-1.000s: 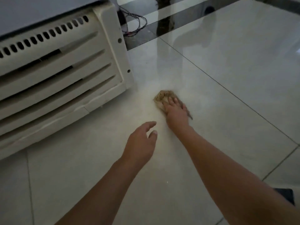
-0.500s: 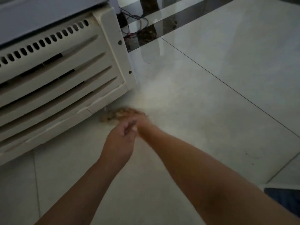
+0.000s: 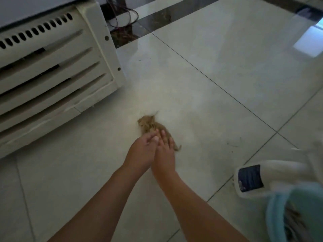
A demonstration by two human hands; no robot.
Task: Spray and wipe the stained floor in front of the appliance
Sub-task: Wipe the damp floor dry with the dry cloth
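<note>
Head view: right hand (image 3: pixel 164 154) flat, fingers straight, pressing a frayed tan cloth rag (image 3: pixel 150 125) onto the pale glossy tiled floor (image 3: pixel 209 84); the rag pokes out just beyond the fingertips. Left hand (image 3: pixel 141 152) alongside, touching the right, fingers relaxed, holding nothing. White louvred appliance grille (image 3: pixel 52 67) up-left of the fingers. White plastic spray bottle with dark label (image 3: pixel 251 178) lying well to their right.

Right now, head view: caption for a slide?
Right hand presses a tan rag to the tiled floor before the white louvred appliance, left hand alongside.

A home interior: glossy pale floor tiles (image 3: pixel 218 70), a vented white appliance (image 3: pixel 52 70), tangled cords (image 3: pixel 122 18).
</note>
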